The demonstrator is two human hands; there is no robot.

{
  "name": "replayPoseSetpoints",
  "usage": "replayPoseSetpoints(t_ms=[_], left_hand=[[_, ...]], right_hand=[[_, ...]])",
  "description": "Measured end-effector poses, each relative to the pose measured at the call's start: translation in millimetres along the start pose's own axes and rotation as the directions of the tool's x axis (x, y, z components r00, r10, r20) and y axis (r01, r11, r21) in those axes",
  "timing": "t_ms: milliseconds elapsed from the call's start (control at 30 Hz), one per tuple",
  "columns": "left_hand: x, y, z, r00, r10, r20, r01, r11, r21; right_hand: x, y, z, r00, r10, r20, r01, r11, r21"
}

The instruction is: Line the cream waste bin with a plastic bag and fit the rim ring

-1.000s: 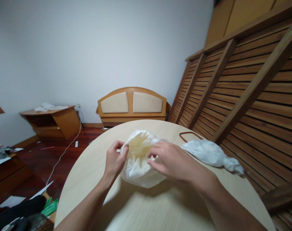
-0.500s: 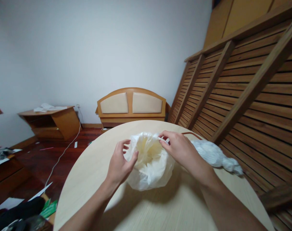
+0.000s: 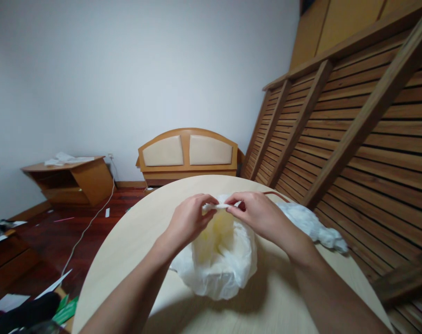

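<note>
The left hand (image 3: 191, 215) has joined the right hand (image 3: 257, 211) at the far rim of the bag (image 3: 224, 280); both grips now pinch it, giving two-handed control, in from the far edge of the desk (image 3: 141, 227).

A crumpled, translucent white plastic bag (image 3: 221, 280) sits open at the frame's lower centre, far rim raised, its inside apparently yellowish though indistinct.
</note>
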State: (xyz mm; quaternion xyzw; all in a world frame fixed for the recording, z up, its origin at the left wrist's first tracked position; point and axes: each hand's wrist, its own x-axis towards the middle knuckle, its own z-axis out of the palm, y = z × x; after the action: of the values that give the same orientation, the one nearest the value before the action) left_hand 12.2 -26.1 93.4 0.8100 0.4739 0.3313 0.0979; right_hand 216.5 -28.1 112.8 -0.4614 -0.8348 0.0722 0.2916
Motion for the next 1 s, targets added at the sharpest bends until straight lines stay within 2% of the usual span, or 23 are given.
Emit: replayPoseSetpoints(t_ms=[267, 333, 433, 500, 567, 733, 800, 900, 1000], left_hand=[[0.4, -10.8, -4.4, 0.994, -0.101, 0.031, 0.102, 0.994, -0.025], [0.6, -10.1, -3.9, 0.994, -0.104, 0.033, 0.104, 0.995, -0.008], [0.3, -7.8, -2.6, 0.996, -0.087, 0.029, 0.086, 0.996, 0.005], [0.1, -6.5, -2.9, 0.997, -0.076, 0.034, 0.075, 0.997, 0.011], [-0.1, -6.2, -4.1, 0.996, -0.078, 0.045, 0.077, 0.997, 0.025], [0.4, -7.7, -5.7, 0.991, -0.119, 0.059, 0.118, 0.993, 0.031], [0.2, -7.5, -4.4, 0.993, -0.102, 0.058, 0.100, 0.994, 0.035], [-1.2, -7.0, -2.8, 0.997, -0.062, 0.053, 0.060, 0.998, 0.025], [-3.3, -8.5, -4.1, 0.999, -0.035, 0.014, 0.035, 0.999, 0.025]], right_hand=[[-1.9, 7.4, -2.2, 0.988, 0.151, 0.028, -0.150, 0.987, -0.060], [-3.6, 7.8, 0.1, 0.993, 0.120, -0.002, -0.120, 0.987, -0.103], [-3.5, 6.3, 6.9, 0.998, -0.041, -0.054, 0.034, 0.991, -0.127], [-1.9, 4.4, 11.2, 0.993, -0.110, -0.039, 0.105, 0.987, -0.119], [-0.5, 2.5, 13.3, 0.996, -0.086, 0.002, 0.086, 0.987, -0.135], [-3.7, -2.9, 12.0, 0.995, 0.086, 0.051, -0.068, 0.954, -0.291], [-5.0, -7.1, 12.8, 0.999, 0.046, 0.020, -0.037, 0.949, -0.313], [-3.7, -13.6, 15.5, 0.998, -0.056, -0.004, 0.053, 0.966, -0.252], [-1.0, -14.7, 15.8, 1.000, -0.021, 0.014, 0.024, 0.974, -0.226]])
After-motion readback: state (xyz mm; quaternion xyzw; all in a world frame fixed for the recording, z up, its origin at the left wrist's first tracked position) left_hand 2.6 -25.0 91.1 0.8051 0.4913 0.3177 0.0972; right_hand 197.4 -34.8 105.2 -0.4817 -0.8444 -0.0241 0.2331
